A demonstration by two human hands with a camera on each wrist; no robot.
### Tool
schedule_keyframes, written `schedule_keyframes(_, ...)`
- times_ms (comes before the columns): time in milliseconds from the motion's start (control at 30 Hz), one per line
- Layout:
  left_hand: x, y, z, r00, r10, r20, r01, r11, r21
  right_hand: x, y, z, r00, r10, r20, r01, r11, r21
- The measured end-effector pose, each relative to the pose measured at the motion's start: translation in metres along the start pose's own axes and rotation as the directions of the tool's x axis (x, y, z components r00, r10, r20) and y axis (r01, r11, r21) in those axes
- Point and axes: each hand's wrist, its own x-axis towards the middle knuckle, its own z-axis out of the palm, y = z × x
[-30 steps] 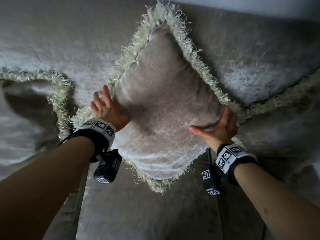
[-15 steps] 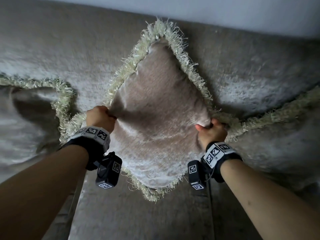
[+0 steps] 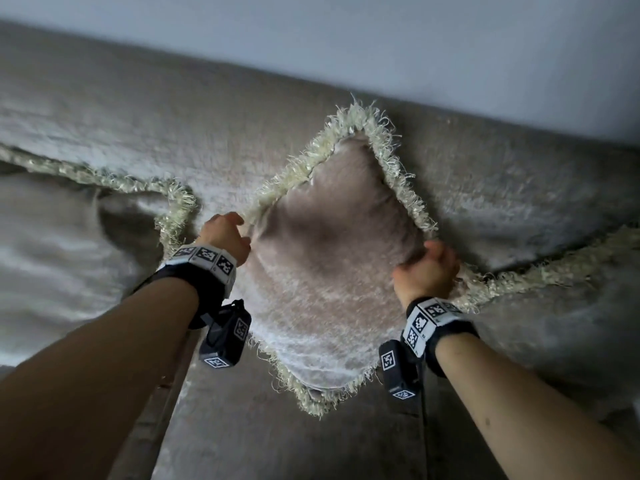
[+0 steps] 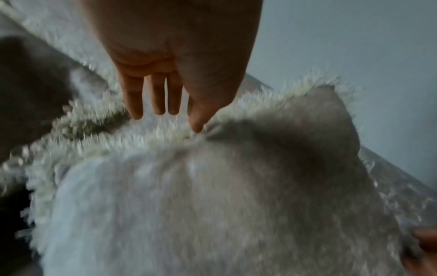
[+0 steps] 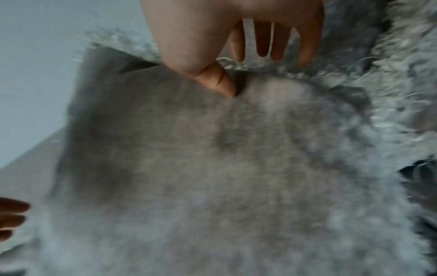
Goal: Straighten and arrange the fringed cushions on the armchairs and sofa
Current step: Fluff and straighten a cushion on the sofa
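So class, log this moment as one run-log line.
left hand: grips cushion left corner | right hand: grips right corner | cushion: diamond-wise against sofa back

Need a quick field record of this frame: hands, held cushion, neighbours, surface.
left hand: grips the left side corner of the middle cushion, thumb on the front face
right hand: grips the right side corner, thumb pressed into the fabric
middle cushion: fringed, standing on one corner like a diamond, against the sofa back
left cushion: fringed, beside it
right cushion: fringed, beside it
wall: plain, behind the sofa
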Motion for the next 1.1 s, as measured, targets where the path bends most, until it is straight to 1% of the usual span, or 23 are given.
schedule_keyframes(33,0.003,-0.006,-0.011,1.000,0.016,0.000,-0.016,1.000,0.007,-0.008,-0.018,0.002,0.999,-0.041,-0.023,0.042,0.999,0.033)
schedule_keyframes(100,0.012,-0.022,-0.034,1.000,0.028,-0.013,-0.028,1.000,-0.002,-0.021,-0.060,0.009,0.996,-0.088,-0.028,0.090,0.990,0.112)
schedule_keyframes(200,0.025,-0.061,-0.072,1.000,0.018,0.009,-0.018,1.000,-0.012,-0.043,-0.123,0.020,0.995,-0.102,0.014,0.097,0.977,0.191)
schedule_keyframes(300,0.041,-0.105,-0.129,0.999,0.039,0.019,-0.039,0.999,0.021,-0.064,-0.179,0.033,1.000,-0.008,-0.004,0.009,0.973,0.232)
schedule_keyframes(367,0.054,-0.136,-0.170,0.997,0.074,-0.018,-0.074,0.997,0.020,-0.081,-0.214,0.046,0.997,0.082,0.000,-0.079,0.963,0.257)
schedule_keyframes(433,0.065,-0.175,-0.208,0.996,0.078,-0.039,-0.078,0.997,0.018,-0.104,-0.249,0.067,0.987,0.157,0.031,-0.160,0.950,0.268)
schedule_keyframes(467,0.070,-0.187,-0.215,0.996,0.079,-0.043,-0.078,0.997,0.016,-0.113,-0.257,0.073,0.981,0.186,0.050,-0.192,0.944,0.270)
schedule_keyframes(500,0.078,-0.208,-0.230,0.996,0.077,-0.049,-0.075,0.997,0.029,-0.127,-0.275,0.086,0.975,0.207,0.079,-0.221,0.937,0.271)
schedule_keyframes(567,0.090,-0.242,-0.247,0.997,0.062,-0.041,-0.059,0.997,0.057,-0.155,-0.297,0.106,0.958,0.260,0.125,-0.283,0.930,0.234)
schedule_keyframes(700,0.112,-0.281,-0.260,0.998,0.068,-0.009,-0.067,0.993,0.094,-0.192,-0.321,0.141,0.916,0.315,0.247,-0.357,0.923,0.147)
schedule_keyframes(800,0.122,-0.313,-0.254,0.998,0.062,-0.030,-0.057,0.989,0.139,-0.198,-0.318,0.172,0.862,0.387,0.328,-0.425,0.904,0.047)
schedule_keyframes(867,0.129,-0.333,-0.245,0.999,0.051,0.000,-0.050,0.988,0.144,-0.200,-0.317,0.189,0.846,0.428,0.318,-0.452,0.892,0.003)
schedule_keyframes(900,0.131,-0.343,-0.240,0.999,0.042,0.019,-0.044,0.989,0.140,-0.203,-0.315,0.196,0.847,0.433,0.307,-0.449,0.893,-0.022)
schedule_keyframes(967,0.139,-0.374,-0.226,0.999,0.015,0.037,-0.021,0.987,0.162,-0.217,-0.314,0.222,0.835,0.447,0.322,-0.447,0.891,-0.078)
schedule_keyframes(1066,0.152,-0.409,-0.203,0.997,0.002,0.074,-0.019,0.973,0.229,-0.247,-0.312,0.256,0.802,0.482,0.353,-0.479,0.872,-0.103)
schedule_keyframes(1100,0.159,-0.416,-0.198,0.997,-0.002,0.072,-0.014,0.975,0.222,-0.258,-0.310,0.267,0.781,0.498,0.376,-0.498,0.861,-0.104)
